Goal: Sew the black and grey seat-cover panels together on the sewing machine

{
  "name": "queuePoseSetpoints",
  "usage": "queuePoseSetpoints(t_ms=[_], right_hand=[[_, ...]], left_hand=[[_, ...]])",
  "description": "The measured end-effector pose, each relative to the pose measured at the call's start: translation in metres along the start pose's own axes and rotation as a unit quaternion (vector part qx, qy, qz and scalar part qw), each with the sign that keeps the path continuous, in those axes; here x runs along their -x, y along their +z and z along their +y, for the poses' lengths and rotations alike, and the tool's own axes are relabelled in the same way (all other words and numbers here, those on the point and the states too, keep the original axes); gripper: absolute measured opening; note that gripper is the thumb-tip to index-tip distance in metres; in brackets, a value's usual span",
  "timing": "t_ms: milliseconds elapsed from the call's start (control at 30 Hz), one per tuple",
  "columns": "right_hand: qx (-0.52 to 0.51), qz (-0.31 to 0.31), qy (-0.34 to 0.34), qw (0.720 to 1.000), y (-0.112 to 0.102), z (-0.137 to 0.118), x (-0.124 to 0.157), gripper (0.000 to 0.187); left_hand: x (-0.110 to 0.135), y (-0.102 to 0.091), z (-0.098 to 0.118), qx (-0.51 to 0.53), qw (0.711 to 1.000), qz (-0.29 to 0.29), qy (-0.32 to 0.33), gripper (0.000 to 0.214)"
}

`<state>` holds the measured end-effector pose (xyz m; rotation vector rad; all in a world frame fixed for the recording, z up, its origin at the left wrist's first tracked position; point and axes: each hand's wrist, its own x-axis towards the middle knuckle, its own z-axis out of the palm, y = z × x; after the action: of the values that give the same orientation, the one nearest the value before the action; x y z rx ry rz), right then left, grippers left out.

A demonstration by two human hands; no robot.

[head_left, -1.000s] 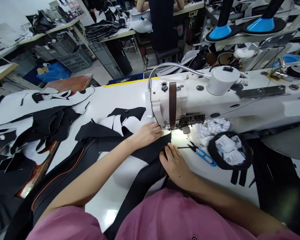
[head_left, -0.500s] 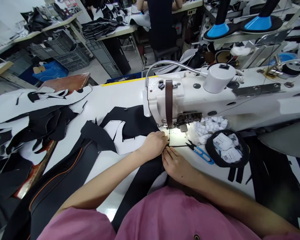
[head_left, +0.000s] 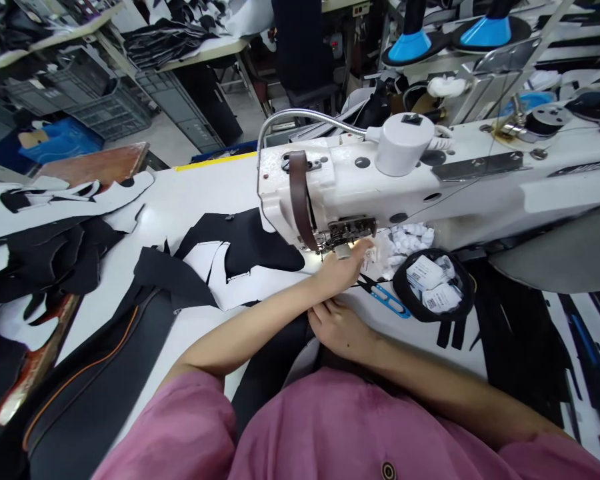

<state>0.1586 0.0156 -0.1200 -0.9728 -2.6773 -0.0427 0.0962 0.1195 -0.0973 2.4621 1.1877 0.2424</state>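
Likely soft and floppy, the black cloth (head_left: 280, 357) in front of the sewing machine (head_left: 340, 180) suits an edge hold; your right hand (head_left: 344, 331) curls against it, your left hand (head_left: 341, 272) stretches by the machine, both grips unclear.

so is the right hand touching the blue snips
Apart: in the head view, white tabletop shows between the right hand and the blue snips.
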Motion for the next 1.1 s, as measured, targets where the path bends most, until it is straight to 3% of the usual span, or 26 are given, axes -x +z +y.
queuePoseSetpoints(t_ms=[100, 333, 533, 633, 867, 1000, 1100], right_hand=[[-0.009, -0.016, -0.002, 1.0, -0.001, -0.001, -0.001, 0.026], [0.001, -0.026, 0.0, 1.0, -0.001, -0.001, -0.001, 0.027], [-0.01, -0.015, 0.006, 1.0, 0.004, -0.002, 0.002, 0.022], [-0.007, -0.014, 0.009, 1.0, 0.007, -0.005, 0.002, 0.02], [-0.003, 0.002, 0.04, 0.999, 0.009, -0.006, 0.006, 0.02], [-0.024, -0.029, 0.03, 0.999, 0.011, -0.005, 0.006, 0.022], [-0.065, -0.084, 0.014, 0.994, -0.002, -0.003, 0.004, 0.026]], left_hand=[[0.002, -0.001, 0.001, -0.037, 0.998, -0.02, -0.041, 0.017], [-0.012, 0.007, 0.004, -0.065, 0.997, -0.026, -0.014, 0.018], [0.009, -0.004, 0.008, -0.031, 0.999, 0.018, 0.009, 0.02], [0.014, -0.003, 0.01, -0.043, 0.999, 0.012, -0.004, 0.021], [-0.013, 0.011, 0.014, -0.1, 0.993, -0.038, -0.051, 0.023], [0.0, -0.001, 0.02, -0.018, 0.999, 0.023, -0.031, 0.021], [0.032, -0.017, 0.024, 0.194, 0.973, 0.118, -0.034, 0.012]])
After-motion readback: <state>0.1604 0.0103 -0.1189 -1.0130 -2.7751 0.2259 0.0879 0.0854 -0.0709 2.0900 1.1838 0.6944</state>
